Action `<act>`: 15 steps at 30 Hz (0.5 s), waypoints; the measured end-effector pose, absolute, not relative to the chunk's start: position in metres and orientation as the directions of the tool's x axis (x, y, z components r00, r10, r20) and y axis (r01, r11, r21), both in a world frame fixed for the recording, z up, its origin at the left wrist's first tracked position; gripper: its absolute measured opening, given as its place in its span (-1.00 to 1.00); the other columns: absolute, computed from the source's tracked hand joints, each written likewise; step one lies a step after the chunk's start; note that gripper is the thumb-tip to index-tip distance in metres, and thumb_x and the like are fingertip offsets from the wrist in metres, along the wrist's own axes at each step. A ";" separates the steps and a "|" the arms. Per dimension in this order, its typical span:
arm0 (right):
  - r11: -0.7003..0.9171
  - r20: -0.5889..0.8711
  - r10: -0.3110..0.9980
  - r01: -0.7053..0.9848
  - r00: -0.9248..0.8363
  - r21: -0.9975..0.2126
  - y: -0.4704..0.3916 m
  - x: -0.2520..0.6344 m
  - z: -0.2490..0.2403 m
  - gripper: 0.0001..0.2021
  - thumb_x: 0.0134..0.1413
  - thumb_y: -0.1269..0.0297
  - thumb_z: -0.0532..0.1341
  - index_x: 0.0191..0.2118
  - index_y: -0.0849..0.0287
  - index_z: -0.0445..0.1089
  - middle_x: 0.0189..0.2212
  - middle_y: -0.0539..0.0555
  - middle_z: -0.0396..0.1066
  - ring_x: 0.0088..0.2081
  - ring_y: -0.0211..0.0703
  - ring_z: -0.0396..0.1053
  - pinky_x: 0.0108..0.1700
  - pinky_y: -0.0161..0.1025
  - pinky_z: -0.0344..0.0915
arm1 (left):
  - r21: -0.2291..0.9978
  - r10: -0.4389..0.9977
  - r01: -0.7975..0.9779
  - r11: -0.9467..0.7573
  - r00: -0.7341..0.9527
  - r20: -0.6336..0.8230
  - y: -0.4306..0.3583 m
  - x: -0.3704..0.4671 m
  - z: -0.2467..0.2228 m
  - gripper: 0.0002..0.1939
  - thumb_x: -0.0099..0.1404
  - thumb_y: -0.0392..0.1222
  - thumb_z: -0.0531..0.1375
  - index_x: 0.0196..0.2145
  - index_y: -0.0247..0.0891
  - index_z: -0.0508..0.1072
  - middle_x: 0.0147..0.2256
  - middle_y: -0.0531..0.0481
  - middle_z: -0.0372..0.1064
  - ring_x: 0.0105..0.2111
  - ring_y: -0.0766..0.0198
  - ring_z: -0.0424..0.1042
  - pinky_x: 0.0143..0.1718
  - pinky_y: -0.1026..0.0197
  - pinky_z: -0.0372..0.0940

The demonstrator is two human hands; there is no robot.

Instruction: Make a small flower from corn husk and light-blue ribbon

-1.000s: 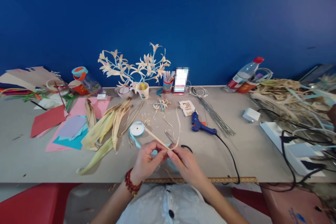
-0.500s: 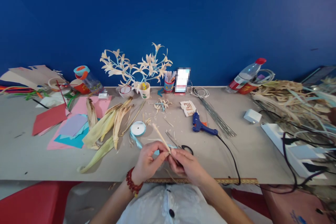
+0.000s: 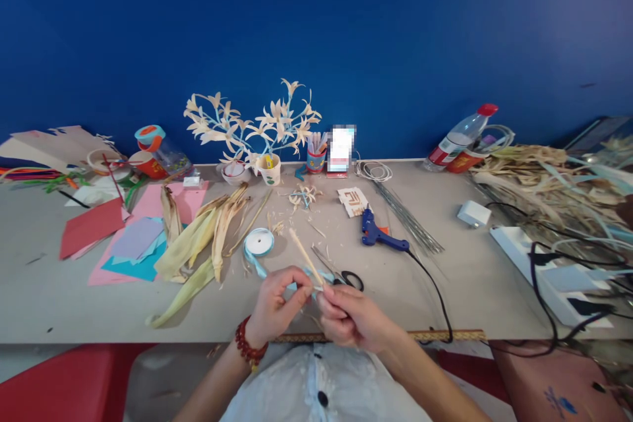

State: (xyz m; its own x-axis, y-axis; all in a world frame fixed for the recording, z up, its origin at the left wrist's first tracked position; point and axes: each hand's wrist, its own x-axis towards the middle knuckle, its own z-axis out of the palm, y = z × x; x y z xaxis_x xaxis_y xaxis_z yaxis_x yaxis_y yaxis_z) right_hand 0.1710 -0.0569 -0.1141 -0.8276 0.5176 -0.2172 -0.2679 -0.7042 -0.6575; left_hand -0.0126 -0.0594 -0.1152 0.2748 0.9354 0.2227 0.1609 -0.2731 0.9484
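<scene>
A slim, pale, straw-coloured rod (image 3: 304, 254), apparently rolled corn husk, slants up and away from my right hand (image 3: 353, 316), whose closed fingers and thumb grip its lower end. My left hand (image 3: 283, 300), with a red bead bracelet at its wrist, is closed in a pinch just left of that end. Between its fingertips and the rod runs a thin pale strip (image 3: 317, 288), partly hidden by the fingers. Behind the hands lie black-handled scissors (image 3: 352, 279) and a roll of light blue ribbon (image 3: 259, 242), its loose tail trailing toward my left hand.
Corn husks (image 3: 195, 237) and coloured paper (image 3: 138, 237) lie left. Husk flowers stand in a white cup (image 3: 270, 171) at the back. Right are a blue glue gun (image 3: 380, 234), metal wires (image 3: 413, 217), a power strip (image 3: 529, 270) and a plastic bottle (image 3: 457, 138).
My hands have drawn slightly apart at the rod's lower end, the left fingertips shifting left. The right fingers are curled more tightly. The view has shifted a little.
</scene>
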 end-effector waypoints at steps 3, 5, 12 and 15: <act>-0.642 -0.225 0.562 -0.248 -0.796 -0.725 -0.054 0.171 -0.111 -0.50 0.21 -0.17 0.00 -0.57 0.11 0.04 -0.76 -0.22 -0.18 -0.72 -0.41 -0.31 -0.70 -0.41 -0.27 | 0.957 0.940 0.133 -0.256 0.266 0.215 -0.059 -0.012 -0.118 -0.88 0.31 -0.24 0.13 -0.40 -0.27 0.38 -0.51 0.03 0.36 -0.49 0.34 0.35 -0.39 0.30 0.26; -0.405 -0.192 0.711 -0.170 -0.677 -0.898 -0.053 0.170 -0.107 -0.49 0.22 -0.19 -0.04 -0.53 0.14 0.13 -0.71 -0.17 -0.06 -0.68 -0.38 -0.18 -0.65 -0.37 -0.18 | 0.961 0.942 0.121 -0.247 0.262 0.209 -0.059 -0.012 -0.119 -0.88 0.31 -0.24 0.13 -0.40 -0.28 0.38 -0.51 0.03 0.36 -0.50 0.35 0.34 -0.41 0.31 0.25; 0.088 -0.002 0.872 0.160 -0.490 -0.983 -0.055 0.166 -0.105 -0.55 0.32 -0.03 -0.05 -0.51 0.16 0.14 -0.56 -0.05 0.10 -0.50 -0.28 0.06 -0.43 -0.29 0.01 | 0.932 0.934 0.191 -0.307 0.250 0.257 -0.057 -0.008 -0.116 -0.88 0.28 -0.28 0.15 -0.43 -0.27 0.40 -0.51 0.04 0.39 -0.46 0.33 0.37 -0.34 0.29 0.26; -0.220 -0.139 0.799 -0.070 -0.584 -0.973 -0.056 0.166 -0.109 -0.51 0.24 -0.13 0.01 -0.55 0.15 0.10 -0.66 -0.12 -0.01 -0.62 -0.35 -0.09 -0.58 -0.35 -0.11 | 0.923 0.919 0.185 -0.339 0.275 0.282 -0.059 -0.008 -0.112 -0.90 0.28 -0.30 0.15 -0.41 -0.27 0.41 -0.49 0.04 0.41 -0.45 0.33 0.38 -0.33 0.30 0.25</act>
